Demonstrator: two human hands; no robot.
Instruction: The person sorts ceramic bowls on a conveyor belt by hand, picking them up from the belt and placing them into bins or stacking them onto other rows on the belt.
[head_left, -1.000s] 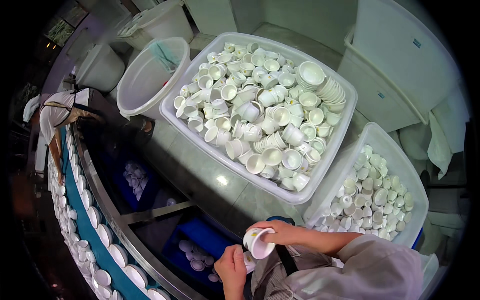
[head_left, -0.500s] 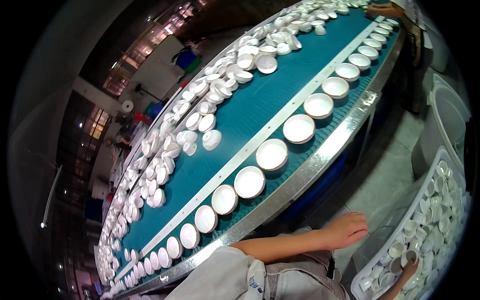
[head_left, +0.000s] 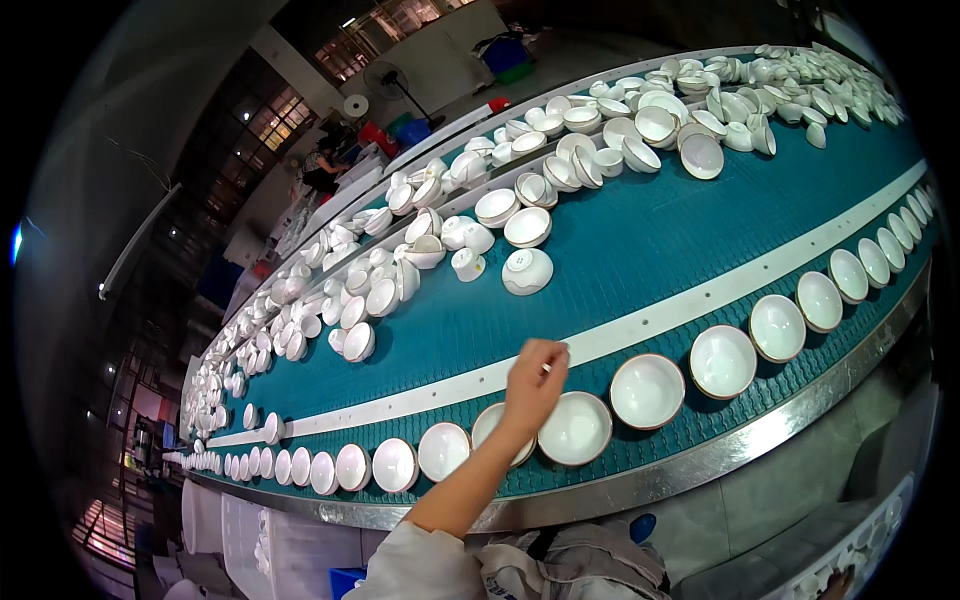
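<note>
My left hand (head_left: 536, 385) hangs over the belt's white dividing strip (head_left: 600, 342), its fingers curled closed. A tiny pale spot shows among the fingers; whether it is a held thing or the strip behind I cannot make out. Beneath that forearm, a white bowl (head_left: 490, 425) is partly hidden. Beside it stands another upright white bowl with a brown rim (head_left: 575, 428), in a single row along the belt's near lane. My right hand (head_left: 838, 583) shows only as a dark, partial shape over the white bin (head_left: 800, 578) at the lower right; its fingers are unclear.
Heaps of white bowls (head_left: 660, 125) lie along the far side of the green conveyor belt (head_left: 430, 340). A metal edge (head_left: 700, 452) bounds the near side. Farther back are a standing fan (head_left: 385, 78) and a seated person (head_left: 322, 165). White ceramic pieces fill the bin.
The view has turned to the left. My left hand has gone from beside the metal edge to above the belt. My right hand is now farther toward the lower right rim.
</note>
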